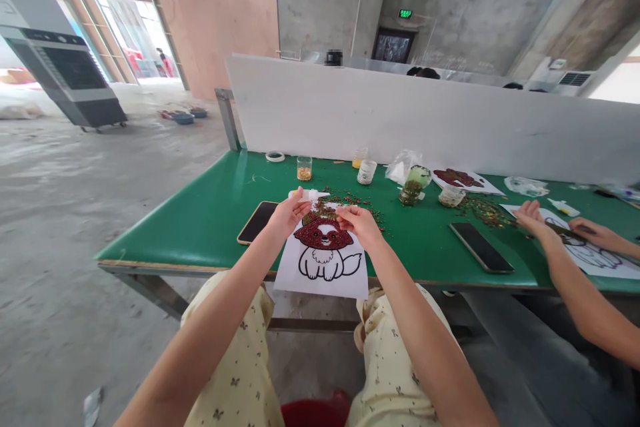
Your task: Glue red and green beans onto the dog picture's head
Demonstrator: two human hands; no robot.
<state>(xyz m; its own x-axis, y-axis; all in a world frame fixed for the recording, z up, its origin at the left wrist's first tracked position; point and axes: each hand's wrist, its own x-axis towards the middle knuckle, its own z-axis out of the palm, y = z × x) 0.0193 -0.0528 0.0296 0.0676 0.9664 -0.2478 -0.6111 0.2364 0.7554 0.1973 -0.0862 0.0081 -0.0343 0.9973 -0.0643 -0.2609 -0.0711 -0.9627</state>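
Head view: the green bench [190, 213] runs across the middle of the frame, its smooth top likely slippery under loose bits. At center lies the paper [290, 273], its lower edge jutting past the bench's front edge. It should be light and bend easily, yet the dark red crust on the drawn animal's head probably makes that part heavier and brittle. Bare white margins, lower left or lower right, look the safest hold; flexing the crusted part could crack it.

Over the upper part of the paper, the hands are apart from each other. The left hand [292, 212] is wrapped around a white bottle [309, 195], nozzle pointing right. That bottle looks light and soft-walled, so best taken by its body with a mild squeeze, clear of the tip. The right hand [361, 223] has its fingertips drawn together; whether anything sits between them is too small to tell.

Just above the paper, scattered grains [354, 200] look hard, nearly weightless and quick to roll; a fingertip pinch suits them.
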